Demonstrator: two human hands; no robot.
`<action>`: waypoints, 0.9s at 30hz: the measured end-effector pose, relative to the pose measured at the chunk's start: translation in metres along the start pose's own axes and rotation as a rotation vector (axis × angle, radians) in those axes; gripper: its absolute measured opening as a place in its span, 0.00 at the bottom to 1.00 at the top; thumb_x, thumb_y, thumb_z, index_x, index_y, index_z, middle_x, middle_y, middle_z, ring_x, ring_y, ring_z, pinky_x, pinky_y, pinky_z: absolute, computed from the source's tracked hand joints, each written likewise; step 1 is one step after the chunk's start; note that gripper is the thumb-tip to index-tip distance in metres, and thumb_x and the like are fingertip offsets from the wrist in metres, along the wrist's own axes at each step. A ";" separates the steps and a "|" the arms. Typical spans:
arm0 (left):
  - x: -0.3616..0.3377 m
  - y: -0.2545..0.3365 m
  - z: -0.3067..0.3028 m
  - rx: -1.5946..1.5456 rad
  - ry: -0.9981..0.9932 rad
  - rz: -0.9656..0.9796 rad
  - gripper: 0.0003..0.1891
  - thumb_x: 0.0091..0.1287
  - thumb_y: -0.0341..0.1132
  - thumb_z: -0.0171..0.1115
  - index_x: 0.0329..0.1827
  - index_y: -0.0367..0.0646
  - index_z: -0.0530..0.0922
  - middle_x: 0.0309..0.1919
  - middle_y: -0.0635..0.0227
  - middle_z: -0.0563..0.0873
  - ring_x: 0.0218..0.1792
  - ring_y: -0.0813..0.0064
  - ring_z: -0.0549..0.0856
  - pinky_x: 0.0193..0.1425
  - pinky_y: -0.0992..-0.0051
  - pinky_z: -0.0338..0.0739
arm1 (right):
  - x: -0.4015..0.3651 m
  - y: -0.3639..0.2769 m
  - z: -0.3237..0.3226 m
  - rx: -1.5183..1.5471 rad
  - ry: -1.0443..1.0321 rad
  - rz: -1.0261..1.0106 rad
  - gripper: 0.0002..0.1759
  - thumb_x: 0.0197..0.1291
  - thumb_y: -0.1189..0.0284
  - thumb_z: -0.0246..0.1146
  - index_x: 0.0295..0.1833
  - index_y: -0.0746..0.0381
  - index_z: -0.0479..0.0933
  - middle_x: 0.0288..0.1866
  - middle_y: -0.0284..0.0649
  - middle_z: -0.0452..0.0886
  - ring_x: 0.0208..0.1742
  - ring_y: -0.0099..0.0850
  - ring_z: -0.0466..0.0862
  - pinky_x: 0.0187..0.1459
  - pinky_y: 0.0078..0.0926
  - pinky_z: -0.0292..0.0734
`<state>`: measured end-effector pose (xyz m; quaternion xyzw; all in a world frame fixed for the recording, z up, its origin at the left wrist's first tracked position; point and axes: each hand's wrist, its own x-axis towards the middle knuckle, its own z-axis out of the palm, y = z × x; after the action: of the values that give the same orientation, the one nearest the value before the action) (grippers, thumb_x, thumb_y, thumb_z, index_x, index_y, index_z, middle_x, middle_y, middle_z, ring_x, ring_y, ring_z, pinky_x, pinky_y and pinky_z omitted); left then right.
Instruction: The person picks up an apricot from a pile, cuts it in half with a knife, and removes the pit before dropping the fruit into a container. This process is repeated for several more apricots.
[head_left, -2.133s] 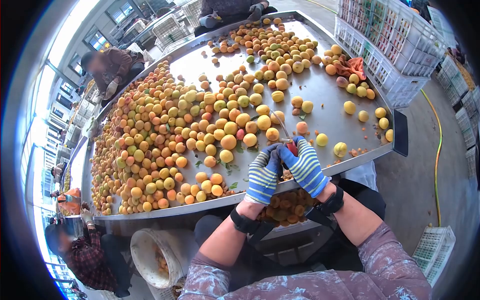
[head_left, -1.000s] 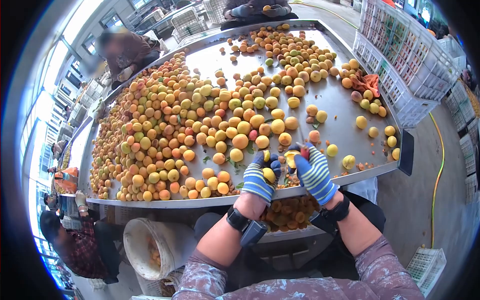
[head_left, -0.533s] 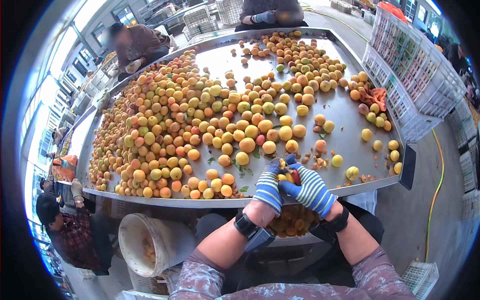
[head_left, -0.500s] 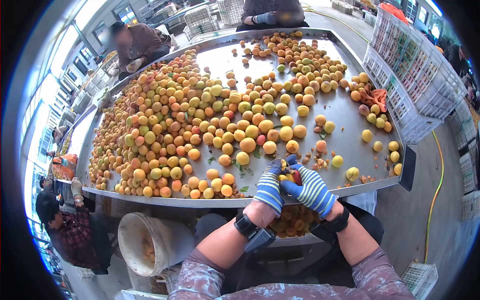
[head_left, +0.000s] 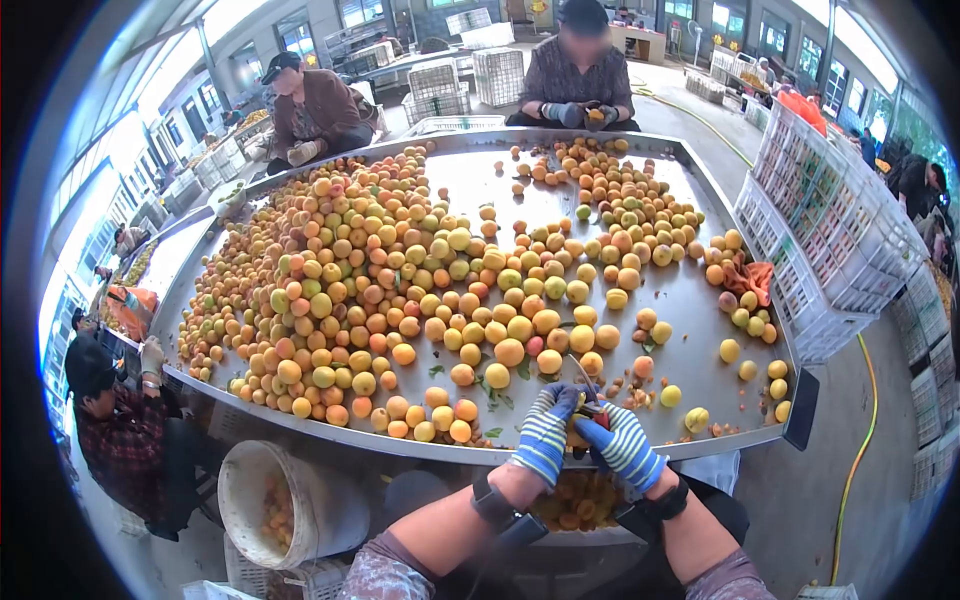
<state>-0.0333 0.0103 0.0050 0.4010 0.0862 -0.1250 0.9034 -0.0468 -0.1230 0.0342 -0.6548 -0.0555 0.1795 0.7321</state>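
My left hand (head_left: 547,437), in a blue and yellow striped glove, and my right hand (head_left: 624,441), gloved alike, are close together at the table's front edge. Both sets of fingers are closed around a small fruit, mostly hidden; a thin, pale curved piece sticks up between them. Something red shows at the right fingers, too small to make out. Beyond the hands, a large pile of orange and yellow fruits (head_left: 350,270) covers much of the metal table (head_left: 700,370). Below them, a container holds fruit pieces (head_left: 578,503).
A white bucket (head_left: 310,500) stands at the lower left. Stacked white crates (head_left: 830,200) rise at the right edge, near an orange cloth (head_left: 748,276). Two people sit across the table, and another person (head_left: 115,430) is at the left. A yellow hose (head_left: 862,440) runs along the floor.
The view has tilted up, so the table and hands appear lower. The fruit between my hands shows less than before, and the pale curved piece now stands out above them.
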 end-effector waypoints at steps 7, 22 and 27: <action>0.009 0.035 -0.020 0.473 0.078 0.250 0.08 0.68 0.36 0.61 0.46 0.44 0.81 0.37 0.75 0.84 0.30 0.88 0.77 0.29 0.84 0.72 | -0.022 -0.009 -0.003 -0.121 -0.271 0.067 0.19 0.61 0.67 0.64 0.54 0.66 0.78 0.41 0.36 0.84 0.44 0.22 0.81 0.48 0.22 0.76; 0.013 0.030 -0.045 0.811 -0.045 0.118 0.11 0.68 0.38 0.62 0.48 0.41 0.83 0.37 0.76 0.85 0.36 0.86 0.78 0.44 0.82 0.76 | -0.035 -0.006 -0.013 -0.398 -0.397 0.065 0.20 0.60 0.65 0.64 0.55 0.61 0.77 0.42 0.43 0.85 0.44 0.28 0.83 0.50 0.28 0.76; 0.015 0.031 -0.047 0.783 -0.026 0.097 0.11 0.69 0.37 0.61 0.49 0.42 0.82 0.39 0.74 0.85 0.38 0.86 0.80 0.43 0.82 0.77 | -0.034 -0.005 -0.015 -0.371 -0.337 0.036 0.16 0.63 0.67 0.62 0.53 0.65 0.78 0.40 0.41 0.85 0.43 0.25 0.82 0.49 0.25 0.76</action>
<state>-0.0120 0.0630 -0.0083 0.7173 0.0016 -0.1108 0.6879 -0.0727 -0.1487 0.0425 -0.7396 -0.1971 0.2858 0.5766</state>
